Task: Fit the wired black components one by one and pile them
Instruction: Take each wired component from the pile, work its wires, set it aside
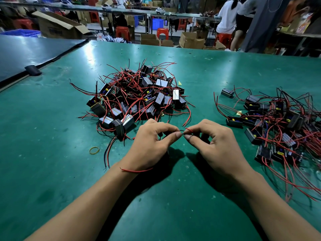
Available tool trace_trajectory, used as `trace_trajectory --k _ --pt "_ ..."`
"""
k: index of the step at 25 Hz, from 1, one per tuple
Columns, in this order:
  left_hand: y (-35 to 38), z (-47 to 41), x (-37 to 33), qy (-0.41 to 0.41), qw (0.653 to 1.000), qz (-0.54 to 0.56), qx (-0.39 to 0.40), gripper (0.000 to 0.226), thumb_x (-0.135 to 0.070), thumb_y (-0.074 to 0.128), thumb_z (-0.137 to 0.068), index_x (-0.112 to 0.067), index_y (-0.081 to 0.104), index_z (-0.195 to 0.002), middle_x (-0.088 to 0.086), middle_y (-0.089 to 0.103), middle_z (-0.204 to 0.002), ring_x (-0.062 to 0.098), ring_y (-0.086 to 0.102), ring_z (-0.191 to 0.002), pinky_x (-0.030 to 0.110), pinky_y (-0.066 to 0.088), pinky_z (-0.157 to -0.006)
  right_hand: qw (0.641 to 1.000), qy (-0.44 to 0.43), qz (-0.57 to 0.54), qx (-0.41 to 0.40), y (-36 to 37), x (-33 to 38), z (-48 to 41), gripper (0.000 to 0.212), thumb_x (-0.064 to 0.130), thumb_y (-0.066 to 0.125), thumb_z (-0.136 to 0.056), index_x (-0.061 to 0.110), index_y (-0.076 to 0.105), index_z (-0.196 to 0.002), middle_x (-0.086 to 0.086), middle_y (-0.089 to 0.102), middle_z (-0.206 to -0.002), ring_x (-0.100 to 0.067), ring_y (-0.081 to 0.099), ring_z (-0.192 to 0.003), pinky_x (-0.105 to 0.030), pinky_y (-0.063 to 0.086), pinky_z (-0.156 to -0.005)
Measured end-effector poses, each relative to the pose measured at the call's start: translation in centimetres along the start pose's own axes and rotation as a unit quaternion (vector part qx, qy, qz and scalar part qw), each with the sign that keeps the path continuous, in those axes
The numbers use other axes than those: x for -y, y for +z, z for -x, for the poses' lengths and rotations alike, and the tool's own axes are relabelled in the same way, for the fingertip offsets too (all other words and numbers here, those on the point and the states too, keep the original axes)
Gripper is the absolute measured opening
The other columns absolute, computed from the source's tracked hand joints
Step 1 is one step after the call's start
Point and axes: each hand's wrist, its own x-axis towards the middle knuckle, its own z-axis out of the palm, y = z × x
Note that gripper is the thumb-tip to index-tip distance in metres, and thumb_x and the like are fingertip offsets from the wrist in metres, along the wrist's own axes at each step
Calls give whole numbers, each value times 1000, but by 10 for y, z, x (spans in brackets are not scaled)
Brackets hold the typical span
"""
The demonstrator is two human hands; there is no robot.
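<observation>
Hands meet low over the green table (52, 171), nearer than the big heap. The left hand (151, 141) has thumb and forefinger curled in tight, pinching a thin black wire (182, 130). The right hand (215, 145) mirrors it, thumb and forefinger nipping a red wire (189, 130) whose end pokes up between the two hands. The fingertips almost touch. The other fingers are curled under and something dark sits beneath each palm, but I cannot tell whether that is a component's body. A loose red lead (137, 170) lies across the left wrist.

Just beyond the hands, mid-table, sits a heap of black components (139, 96): boxy little blocks tangled in red and black wires, several bound with yellow bands. Its near edge comes close to the left knuckles. To the right, well apart from the heap, a looser spread of components (278, 122) runs off the right side, many showing yellow and blue parts.

A yellow rubber band (94, 150) lies flat on the table left of the left hand, beside two trailing wire ends. At far left a dark board (34, 51) overlaps the table, with a strip of black tape (33, 70) at its edge. Past the far edge are cardboard boxes (59, 26), red stools (122, 32) and people standing (227, 18) at the far right.
</observation>
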Motion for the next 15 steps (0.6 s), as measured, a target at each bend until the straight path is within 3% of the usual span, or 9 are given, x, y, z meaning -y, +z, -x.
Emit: trace_trajectory --k 3,10,15 --pt "0 -1 1 1 1000 6 2 6 -22 75 -84 -22 78 -89 -17 64 -76 18 53 -86 33 45 -79 999 19 -31 25 -3 2 -1 15 10 77 -85 25 75 -84 16 60 -72 -5 51 -61 -16 40 -60" --pt "2 -1 1 15 1000 7 -11 6 -21 76 -83 -24 78 -87 -18 63 -77 16 54 -86 30 45 -78 998 66 -19 -15 -4 7 -1 9 17 82 -80 24 76 -81 13 60 -65 -5 51 -57 -16 39 -58" --pt "3 0 0 54 998 -12 -9 10 -22 75 -84 -24 77 -94 -16 68 -81 19 54 -88 39 46 -80 989 123 -72 32 -8 6 -1 6 22 79 -84 24 74 -82 13 59 -62 -2 44 -50 -16 37 -51"
